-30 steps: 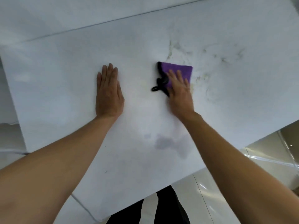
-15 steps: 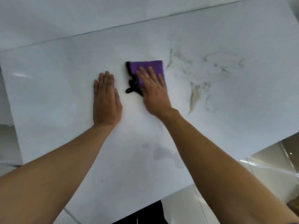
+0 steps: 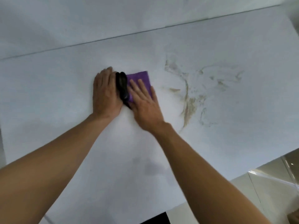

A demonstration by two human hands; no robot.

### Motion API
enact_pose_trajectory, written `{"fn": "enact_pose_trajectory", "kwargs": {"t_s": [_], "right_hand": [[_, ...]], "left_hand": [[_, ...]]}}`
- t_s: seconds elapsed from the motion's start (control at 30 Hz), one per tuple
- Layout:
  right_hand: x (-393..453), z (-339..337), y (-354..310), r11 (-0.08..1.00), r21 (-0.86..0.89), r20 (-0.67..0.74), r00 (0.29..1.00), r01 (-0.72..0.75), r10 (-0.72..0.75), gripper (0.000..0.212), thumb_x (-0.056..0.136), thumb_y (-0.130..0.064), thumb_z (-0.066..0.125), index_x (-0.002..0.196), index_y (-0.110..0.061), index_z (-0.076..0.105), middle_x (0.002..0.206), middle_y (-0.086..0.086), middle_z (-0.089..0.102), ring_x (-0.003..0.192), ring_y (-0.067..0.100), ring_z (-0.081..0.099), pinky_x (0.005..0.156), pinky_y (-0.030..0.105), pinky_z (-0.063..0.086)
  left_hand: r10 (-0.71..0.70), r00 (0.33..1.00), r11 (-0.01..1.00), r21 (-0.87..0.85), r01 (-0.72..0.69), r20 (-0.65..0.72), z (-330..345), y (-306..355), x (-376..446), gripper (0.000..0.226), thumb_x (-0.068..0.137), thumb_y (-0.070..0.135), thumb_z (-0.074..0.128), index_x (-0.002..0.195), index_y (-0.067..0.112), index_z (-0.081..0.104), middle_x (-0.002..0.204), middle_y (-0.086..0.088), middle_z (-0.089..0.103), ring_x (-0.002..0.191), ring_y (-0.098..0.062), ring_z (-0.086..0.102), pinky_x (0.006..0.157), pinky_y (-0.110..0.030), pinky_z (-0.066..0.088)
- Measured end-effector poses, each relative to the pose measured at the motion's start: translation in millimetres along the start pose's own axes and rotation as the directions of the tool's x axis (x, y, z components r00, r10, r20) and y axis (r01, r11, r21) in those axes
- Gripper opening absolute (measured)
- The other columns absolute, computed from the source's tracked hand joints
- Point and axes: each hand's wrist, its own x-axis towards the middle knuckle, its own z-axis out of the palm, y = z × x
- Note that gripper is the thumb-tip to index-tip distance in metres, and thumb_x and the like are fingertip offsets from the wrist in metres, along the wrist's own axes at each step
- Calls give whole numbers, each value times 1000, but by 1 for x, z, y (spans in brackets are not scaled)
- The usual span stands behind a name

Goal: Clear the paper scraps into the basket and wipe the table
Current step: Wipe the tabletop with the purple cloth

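Note:
A folded purple cloth (image 3: pixel 142 78) with a black edge (image 3: pixel 122 87) lies on the white marble table (image 3: pixel 64 78). My right hand (image 3: pixel 144 102) presses flat on the cloth with straight fingers. My left hand (image 3: pixel 105 94) lies flat on the table just left of the cloth, its side touching the black edge. No paper scraps and no basket are in view.
Brownish vein marks (image 3: pixel 189 101) run through the marble to the right of the cloth. A faint grey smudge (image 3: pixel 148 165) sits near the front edge. The table's front edge runs diagonally at the lower right, with glossy floor tiles (image 3: pixel 267 188) beyond it.
My right hand has slid the cloth leftward across the table until it met my left hand. The left hand has stayed flat in about the same place.

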Motion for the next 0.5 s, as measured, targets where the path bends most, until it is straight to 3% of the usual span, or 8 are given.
{"fn": "enact_pose_trajectory", "kwargs": {"t_s": [0.07, 0.17, 0.23, 0.3, 0.33, 0.43, 0.5], "right_hand": [[19, -12, 39, 994, 5, -76, 991, -113, 113, 57, 97, -22, 49, 153, -21, 36, 162, 0, 28, 152, 21, 15, 122, 47, 11], [29, -46, 90, 943, 52, -93, 939, -328, 332, 55, 101, -15, 42, 155, -21, 31, 164, -1, 21, 154, 19, 8, 124, 45, 4], [30, -51, 91, 931, 49, -180, 914, -362, 365, 51, 102, -11, 40, 153, -13, 36, 162, 2, 28, 153, 22, 12, 125, 42, 3], [33, -41, 61, 966, 69, -292, 921, -248, 257, 52, 94, 0, 48, 145, -2, 45, 155, 11, 41, 149, 31, 26, 124, 45, 9], [37, -31, 40, 982, 91, -283, 941, -164, 184, 56, 89, 4, 49, 144, 0, 46, 153, 14, 43, 147, 33, 29, 124, 45, 11], [56, -13, 1, 977, 211, -60, 998, -6, 19, 57, 95, -7, 40, 151, -10, 39, 158, 7, 36, 151, 23, 21, 125, 41, 11], [76, -13, 16, 983, 181, -4, 1000, 23, -23, 55, 96, -13, 38, 151, -12, 39, 158, 4, 36, 150, 19, 23, 125, 38, 11]], "left_hand": [[31, 999, 999, -10, -31, 11, 8, 8, 25, 48, 101, 20, 34, 142, -4, 45, 153, -23, 40, 145, -38, 34, 124, -49, 16], [6, 1000, 999, -42, -5, 23, 19, 16, 43, 51, 104, 22, 26, 147, -1, 39, 158, -18, 34, 150, -32, 25, 125, -47, 11], [-18, 1000, 999, -47, 18, 2, 23, 17, 46, 50, 104, 22, 26, 148, 0, 39, 159, -16, 33, 150, -30, 25, 125, -47, 12], [-1, 1000, 998, -68, -1, -21, 22, 16, 42, 49, 104, 19, 31, 147, -2, 40, 157, -18, 35, 149, -32, 28, 124, -49, 15], [18, 1000, 996, -85, -20, -24, 22, 15, 41, 50, 102, 20, 35, 147, -3, 40, 157, -20, 36, 148, -34, 29, 124, -50, 15], [-54, 997, 981, -182, 62, 52, 18, 14, 44, 69, 96, 38, 39, 153, 1, 31, 160, -19, 30, 151, -32, 24, 126, -45, 9], [-83, 996, 988, -124, 88, 45, 18, 14, 45, 68, 93, 32, 36, 153, -1, 31, 160, -21, 29, 151, -34, 23, 126, -44, 8]]}}
